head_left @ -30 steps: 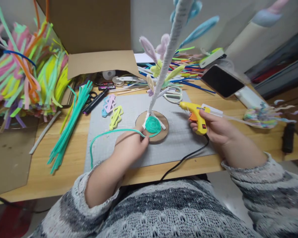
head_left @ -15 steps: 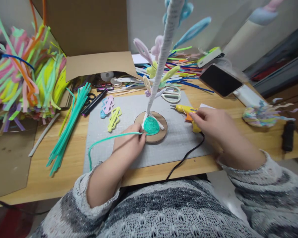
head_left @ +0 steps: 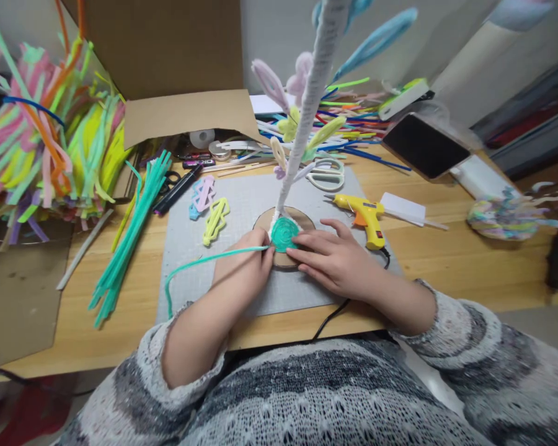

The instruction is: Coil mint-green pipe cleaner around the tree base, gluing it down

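Observation:
A round cardboard base [head_left: 263, 221] lies on the grey mat, with a white wrapped stem [head_left: 302, 130] rising from it. On the base is a coiled green pipe cleaner disc [head_left: 284, 235]. My left hand [head_left: 248, 263] pinches a green pipe cleaner [head_left: 204, 258] at the disc's left edge; its loose tail curves left over my wrist. My right hand [head_left: 337, 257] has its fingers stretched out, their tips touching the right edge of the disc, and holds nothing. To its right a yellow glue gun [head_left: 365, 214] lies on its side. Pastel flowers [head_left: 302, 74] sit along the stem.
Green pipe cleaners [head_left: 132, 235] and a large mixed bundle [head_left: 41, 136] lie left. Zigzag pieces [head_left: 215, 221], black marker [head_left: 179, 190] and scissors [head_left: 326, 175] surround the base. A phone [head_left: 425, 147] and a pastel coiled piece [head_left: 502, 218] are at right. The glue gun's cord [head_left: 328, 319] crosses the front edge.
My right hand has let go of the glue gun, leaving it on the mat, and moved left to the green disc. My left hand keeps its pinch at the same place.

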{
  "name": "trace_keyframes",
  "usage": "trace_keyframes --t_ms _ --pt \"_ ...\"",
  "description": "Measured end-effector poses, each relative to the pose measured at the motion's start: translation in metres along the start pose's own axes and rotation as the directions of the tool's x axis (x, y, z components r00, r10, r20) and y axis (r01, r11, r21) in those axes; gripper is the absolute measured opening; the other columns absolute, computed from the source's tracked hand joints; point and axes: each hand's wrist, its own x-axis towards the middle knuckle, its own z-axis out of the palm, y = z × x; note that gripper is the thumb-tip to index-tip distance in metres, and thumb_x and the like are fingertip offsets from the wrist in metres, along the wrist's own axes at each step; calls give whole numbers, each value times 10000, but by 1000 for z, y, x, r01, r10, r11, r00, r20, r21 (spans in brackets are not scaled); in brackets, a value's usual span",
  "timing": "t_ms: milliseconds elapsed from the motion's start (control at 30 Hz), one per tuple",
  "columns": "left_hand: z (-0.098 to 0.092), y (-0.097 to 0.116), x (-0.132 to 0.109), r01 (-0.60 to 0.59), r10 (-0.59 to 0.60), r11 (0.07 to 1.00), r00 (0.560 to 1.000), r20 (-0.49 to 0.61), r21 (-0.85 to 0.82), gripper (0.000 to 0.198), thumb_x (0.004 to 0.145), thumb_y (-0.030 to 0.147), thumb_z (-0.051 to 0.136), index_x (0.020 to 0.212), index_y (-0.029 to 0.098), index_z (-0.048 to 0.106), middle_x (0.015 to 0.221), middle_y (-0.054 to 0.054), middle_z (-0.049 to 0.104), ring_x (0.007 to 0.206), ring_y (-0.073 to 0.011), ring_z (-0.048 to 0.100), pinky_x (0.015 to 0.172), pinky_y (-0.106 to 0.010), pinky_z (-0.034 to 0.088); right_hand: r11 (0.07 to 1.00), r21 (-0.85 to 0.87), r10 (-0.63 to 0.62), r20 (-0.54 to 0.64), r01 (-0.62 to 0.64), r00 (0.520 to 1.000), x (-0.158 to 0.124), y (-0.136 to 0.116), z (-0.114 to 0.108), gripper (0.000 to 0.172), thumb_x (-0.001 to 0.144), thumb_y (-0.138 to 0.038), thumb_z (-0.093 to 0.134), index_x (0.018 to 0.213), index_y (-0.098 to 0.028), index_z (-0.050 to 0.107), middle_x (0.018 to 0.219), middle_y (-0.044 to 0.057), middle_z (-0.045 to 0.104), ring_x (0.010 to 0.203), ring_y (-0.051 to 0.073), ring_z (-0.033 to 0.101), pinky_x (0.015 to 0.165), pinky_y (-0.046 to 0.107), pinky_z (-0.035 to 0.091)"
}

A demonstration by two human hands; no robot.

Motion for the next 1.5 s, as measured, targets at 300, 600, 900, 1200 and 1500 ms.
trace_keyframes --t_ms 300,600,900,1200,1500 --pt "-7 -1 3 -21 19 998 999 -26 -58 90 919 262 451 920 209 524 909 -64 650 853 -213 598 732 -320 435 999 12 39 -35 -38 999 3 -3 4 304 979 -305 440 1213 -244 623 1177 70 686 1105 228 597 1091 575 121" --pt "-1 -2 9 -133 133 991 981 -143 9 110 906 234 463 860 204 558 898 -48 635 824 -179 580 760 -292 429 998 38 51 -77 -49 996 3 -4 8 299 970 -303 456 1192 -229 641 1151 71 693 1103 227 599 1098 573 95" --pt "7 -1 12 -150 155 988 969 -194 40 88 872 197 499 792 218 531 836 -23 599 805 -177 555 708 -285 417 993 98 70 -104 -60 992 3 -4 7 295 973 -289 449 1182 -208 640 1140 59 706 1091 214 611 1109 578 84" --pt "7 1 10 -160 162 987 966 -201 25 119 866 171 505 752 207 508 837 -21 575 798 -168 541 686 -274 409 946 303 165 -135 -118 977 0 -2 11 384 974 -238 414 1352 -219 481 1179 64 693 1140 189 602 1130 552 102" --pt "7 2 10 -156 160 987 967 -200 36 119 880 174 487 768 209 502 850 -28 576 809 -175 538 686 -283 411 978 210 25 -184 15 983 0 -6 14 467 956 -213 432 1420 -184 392 1170 83 702 1113 191 632 1157 556 136"
